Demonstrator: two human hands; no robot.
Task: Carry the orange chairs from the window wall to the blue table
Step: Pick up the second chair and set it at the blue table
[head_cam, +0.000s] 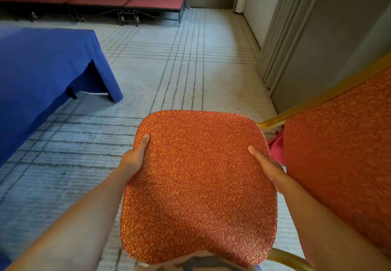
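Head view, looking down and forward. Orange chair (198,188) is held in front of the person, its patterned seat pad facing the camera and filling the lower centre of frame. Left hand (135,156) grasps the left edge of the pad: thumb lies on top of the fabric, the other fingers curl out of sight beneath. Right hand (268,168) grasps the right edge the same way, thumb on the fabric, fingers hidden under the rim. Both forearms are bare and run up from the bottom corners. A gold-coloured frame tube (285,259) shows below the pad at lower right; probably this chair's own frame, though its join to the seat is out of view. The chair's legs are hidden, so I cannot tell whether they touch the floor. A second orange chair (338,154) stands just beside on the right, its upholstered panel with a gold rim close to the right hand; a bit of pink cloth (277,146) shows in the gap between the two. Counter with blue cloth (42,69) sits at the left, well apart from the held chair, with patterned carpet (179,63) between. Cloth hangs to the floor at the near corner. A low red-topped platform (127,0) on wheeled supports runs along the far wall. Grey folding wall panels (306,27) stand at upper right.
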